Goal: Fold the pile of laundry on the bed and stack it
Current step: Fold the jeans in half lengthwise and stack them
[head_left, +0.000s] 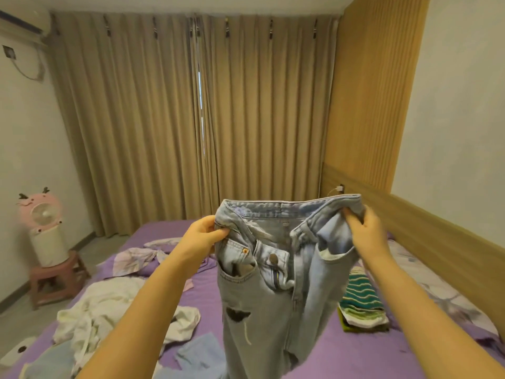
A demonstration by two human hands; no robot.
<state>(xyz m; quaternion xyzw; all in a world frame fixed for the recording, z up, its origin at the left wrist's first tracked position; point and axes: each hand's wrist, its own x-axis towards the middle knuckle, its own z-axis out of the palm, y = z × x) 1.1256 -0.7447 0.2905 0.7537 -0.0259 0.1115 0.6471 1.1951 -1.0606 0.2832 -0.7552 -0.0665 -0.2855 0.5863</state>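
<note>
I hold a pair of light blue ripped jeans [273,302] up in the air by the waistband, front facing me, legs hanging down over the purple bed [355,354]. My left hand [200,236] pinches the waistband's left side. My right hand [367,228] grips its right side. A small stack of folded clothes [362,305], striped green and white on top, lies on the bed at the right. Loose white garments [109,307] and pale blue pieces [199,351] are scattered on the bed's left and near side.
Closed tan curtains [191,119] fill the far wall. A pink fan on a white cylinder stands on a pink stool [54,274] left of the bed. A wooden headboard [437,231] runs along the right, with a patterned pillow [426,274] below it.
</note>
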